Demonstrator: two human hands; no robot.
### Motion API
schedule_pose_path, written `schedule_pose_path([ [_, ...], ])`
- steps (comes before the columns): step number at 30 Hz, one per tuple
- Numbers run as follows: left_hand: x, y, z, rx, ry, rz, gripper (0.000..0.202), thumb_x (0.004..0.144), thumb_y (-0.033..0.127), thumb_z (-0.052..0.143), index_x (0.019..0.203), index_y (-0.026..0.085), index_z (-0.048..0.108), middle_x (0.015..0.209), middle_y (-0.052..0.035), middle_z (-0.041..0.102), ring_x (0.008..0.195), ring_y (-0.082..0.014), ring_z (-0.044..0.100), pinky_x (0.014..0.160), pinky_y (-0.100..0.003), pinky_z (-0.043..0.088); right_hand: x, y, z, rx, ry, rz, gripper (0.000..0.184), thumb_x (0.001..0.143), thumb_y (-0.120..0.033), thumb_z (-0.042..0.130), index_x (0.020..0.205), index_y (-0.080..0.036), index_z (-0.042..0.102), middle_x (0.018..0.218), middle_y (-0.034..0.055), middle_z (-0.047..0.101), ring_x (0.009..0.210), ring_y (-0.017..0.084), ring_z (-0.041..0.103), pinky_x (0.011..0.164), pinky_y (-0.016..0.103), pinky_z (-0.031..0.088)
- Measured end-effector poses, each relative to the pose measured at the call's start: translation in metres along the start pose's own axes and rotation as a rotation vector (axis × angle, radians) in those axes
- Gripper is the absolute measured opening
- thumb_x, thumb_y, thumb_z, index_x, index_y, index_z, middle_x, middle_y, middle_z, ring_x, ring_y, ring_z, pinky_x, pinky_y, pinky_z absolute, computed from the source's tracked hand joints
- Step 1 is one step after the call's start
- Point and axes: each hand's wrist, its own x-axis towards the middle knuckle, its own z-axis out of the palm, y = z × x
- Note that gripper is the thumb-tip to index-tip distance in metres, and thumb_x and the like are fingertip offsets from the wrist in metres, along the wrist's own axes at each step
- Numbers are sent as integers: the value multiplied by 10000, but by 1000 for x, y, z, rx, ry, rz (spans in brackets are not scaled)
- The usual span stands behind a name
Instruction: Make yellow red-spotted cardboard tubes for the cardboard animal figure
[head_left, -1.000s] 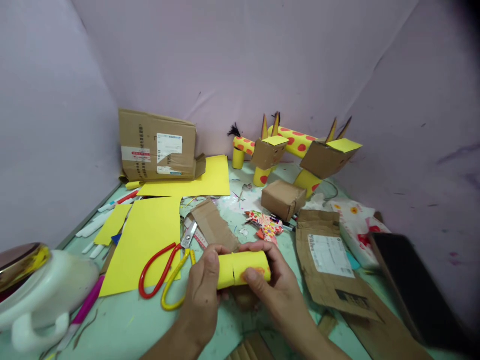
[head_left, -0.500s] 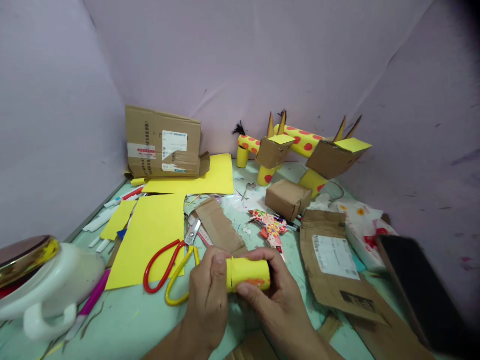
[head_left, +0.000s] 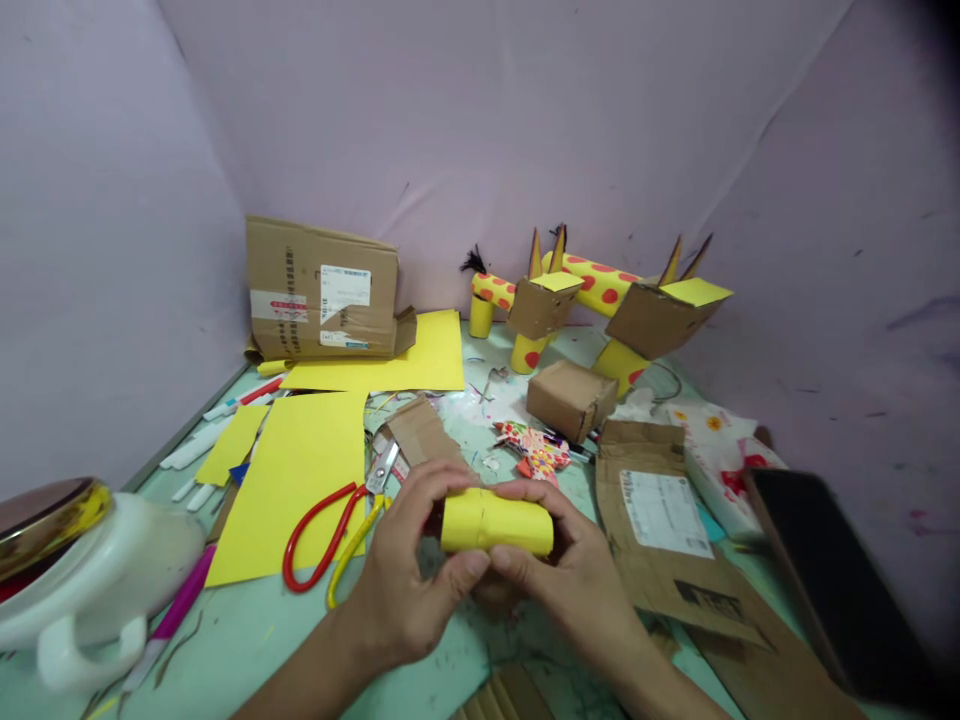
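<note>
A short yellow paper tube (head_left: 496, 522) lies sideways between my hands, above the near part of the table. A thin seam line crosses it left of the middle. My left hand (head_left: 420, 560) is closed round its left end, thumb below and fingers over the top. My right hand (head_left: 559, 555) grips the right end the same way, and the two thumbs nearly meet under the tube. Scissors (head_left: 352, 525) with one red and one yellow handle lie just left of my left hand, partly on a yellow paper sheet (head_left: 292, 470).
Behind stand two spotted giraffe-like figures with cardboard heads (head_left: 546, 305). A small cardboard box (head_left: 571, 400) sits before them; a larger carton (head_left: 322, 290) leans at the back left. Flattened cardboard (head_left: 652, 580) and a phone (head_left: 832, 580) are at the right, a white lidded mug (head_left: 142, 560) at the left.
My left hand has opened its wrap and shifted to the tube's left end, uncovering more of it. The tube has turned, so the orange patch no longer shows.
</note>
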Motion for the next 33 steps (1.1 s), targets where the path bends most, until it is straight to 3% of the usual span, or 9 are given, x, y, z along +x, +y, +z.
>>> schedule_pose_path([
  [5,3,-4,1,-52,-7,-69,195,805,204,590,993,234,548,1075,-61,577,1037,-194,554,842,-287,462,0,-2,-3,-81,36,-78,333,583,-235,732,890,-200,608,815,16,610,681,170,531,588,269,437],
  [11,4,0,-7,0,-65,-38,226,791,184,613,1004,243,569,1124,-61,590,1126,-193,512,945,-304,409,5,-4,-13,23,-141,-97,677,551,-324,782,1168,-238,519,1092,75,612,887,249,599,722,341,488],
  [16,12,15,-32,213,-205,52,469,788,379,607,1214,203,518,1221,-90,577,1161,-218,499,1007,-320,370,9,5,-21,-239,-107,-59,491,569,-443,763,995,-213,681,920,75,693,795,277,619,672,365,487],
  [18,20,14,-53,517,-64,-46,444,873,408,423,1229,161,521,1231,-112,568,1164,-225,489,1001,-327,373,11,10,-24,-228,-30,-19,527,549,-486,761,990,-205,691,910,86,703,775,291,624,637,368,490],
  [20,28,6,-77,1073,231,-349,414,901,346,310,1142,174,599,1234,-111,557,1180,-243,457,1005,-353,354,12,13,-25,-164,22,17,549,569,-497,748,1024,-197,681,945,99,704,827,308,626,653,370,496],
  [21,30,0,-89,1167,300,-452,403,877,310,344,1103,126,624,1244,-165,534,1199,-308,420,1009,-435,325,13,14,-26,-134,41,25,554,578,-492,746,1040,-195,675,977,105,700,864,315,623,672,371,499],
  [23,33,-14,-109,1245,359,-581,406,840,273,370,1017,45,654,1198,-262,528,1176,-424,387,934,-561,327,12,15,-25,-106,75,22,565,576,-485,751,1053,-192,670,1030,113,690,916,327,613,696,375,500],
  [28,33,-54,-130,1283,409,-824,471,823,244,357,1171,-30,516,1085,-333,556,1060,-440,481,825,-519,383,11,17,-19,-79,30,31,553,579,-471,761,1048,-195,658,913,93,709,791,282,632,612,339,493],
  [33,36,-78,-136,1240,457,-1005,417,743,158,427,1085,-47,546,1083,-354,553,1078,-464,483,818,-551,366,11,17,-17,68,16,28,549,570,-457,775,1025,-182,640,853,77,697,761,259,626,628,340,486],
])
